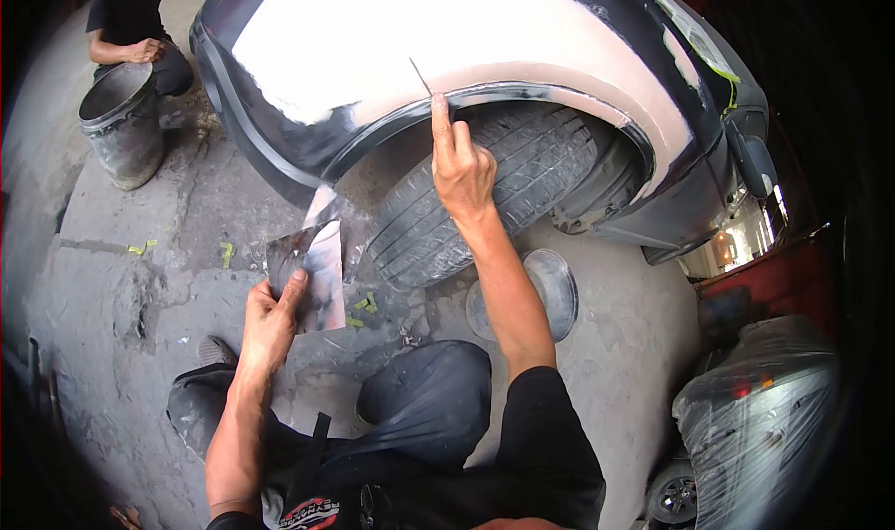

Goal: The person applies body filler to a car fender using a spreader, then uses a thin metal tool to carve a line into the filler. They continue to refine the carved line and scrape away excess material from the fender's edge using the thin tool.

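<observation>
The car's wheel-arch panel (pixel 569 50) stands at the far side, its curved body coated in chalky white and pale pink with matt dark patches toward the edges. The right hand (pixel 464 171) reaches up to it, arm almost straight, index finger extended to the arch's rim and the other fingers curled; I cannot tell whether that grip closes on anything. A thin dark line (pixel 420 77) runs from the fingertip over the white; mark or object, it is unclear.

Lower and to the left, the left hand (pixel 268 325) has its grip closed on a thin rectangular sheet (pixel 326 260), thumb flat on top, forearm raised from the near side. The sheet looks smooth, dark on the left and glossy pale on the right.

Behind the right hand sits a dusty, grooved rubber tyre (pixel 485 194). Around lies rough grey concrete floor (pixel 200 278) with yellow-green scraps (pixel 227 253). Far left, a person (pixel 135 22) is beside a grimy round bucket (pixel 130 157); near right, wrinkled clear plastic (pixel 760 418) drapes a vehicle.
</observation>
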`<state>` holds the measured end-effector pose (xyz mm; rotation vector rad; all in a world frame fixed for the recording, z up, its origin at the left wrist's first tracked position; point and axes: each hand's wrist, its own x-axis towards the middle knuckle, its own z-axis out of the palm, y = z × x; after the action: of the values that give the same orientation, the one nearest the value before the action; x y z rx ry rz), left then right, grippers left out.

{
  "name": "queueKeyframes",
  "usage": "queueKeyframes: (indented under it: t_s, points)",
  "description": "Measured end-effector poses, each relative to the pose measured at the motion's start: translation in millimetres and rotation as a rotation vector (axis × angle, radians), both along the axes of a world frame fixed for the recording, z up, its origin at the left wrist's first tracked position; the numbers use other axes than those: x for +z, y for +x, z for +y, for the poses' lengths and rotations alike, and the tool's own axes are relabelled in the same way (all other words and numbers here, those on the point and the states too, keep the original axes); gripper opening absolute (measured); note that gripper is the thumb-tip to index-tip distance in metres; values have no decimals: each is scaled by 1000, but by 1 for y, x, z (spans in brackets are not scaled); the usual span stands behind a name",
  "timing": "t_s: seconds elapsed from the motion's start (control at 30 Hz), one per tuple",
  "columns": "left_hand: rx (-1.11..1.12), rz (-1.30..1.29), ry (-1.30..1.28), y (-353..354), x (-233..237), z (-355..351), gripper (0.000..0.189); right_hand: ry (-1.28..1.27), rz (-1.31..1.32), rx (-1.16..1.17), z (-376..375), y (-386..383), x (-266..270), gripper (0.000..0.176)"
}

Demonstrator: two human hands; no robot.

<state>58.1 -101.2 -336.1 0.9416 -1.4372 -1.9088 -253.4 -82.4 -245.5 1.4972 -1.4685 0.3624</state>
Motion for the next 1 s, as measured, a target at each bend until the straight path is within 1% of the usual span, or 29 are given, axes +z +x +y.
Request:
queueKeyframes:
  t_s: [0.13,0.17,0.3,0.4,0.43,0.53,0.6,0.67,0.7,0.77,0.8,0.83,0.9,1.0]
  points:
    - [9,14,7,2,4,-1,38,-26,18,9,10,-13,-13,60]
    - [9,9,5,4,7,0,38,1,16,-44,18,-14,-17,61]
    - [-14,-32,6,9,8,-1,39,32,-3,-87,43,-21,-29,64]
    - [24,59,-18,9,27,4,40,62,-98,-169,78,-8,-42,64]
    - [21,53,-18,8,24,2,40,52,-140,-126,89,-4,-50,61]
    - [3,9,-17,11,15,2,42,17,-219,-158,113,-1,-62,54]
    - [-20,-25,-44,11,21,2,42,12,-204,-220,122,-11,-57,54]
    - [-23,-77,-37,11,17,0,43,-32,-152,-274,123,-33,-46,54]
    - [-21,-105,-33,11,13,-1,43,-56,-174,-337,125,-44,-38,56]
    - [-15,-52,-32,9,5,-2,44,-5,-170,-507,129,-69,-13,56]
    - [-11,-28,-30,10,4,-1,44,-32,-170,-581,128,-90,-8,56]
    - [-9,-12,-32,9,7,0,44,-33,-157,-654,124,-105,0,51]
    - [4,9,-37,7,15,3,45,-54,-118,-685,113,-133,13,48]
    - [5,-32,-120,8,11,0,45,-45,-117,-677,94,-149,22,41]
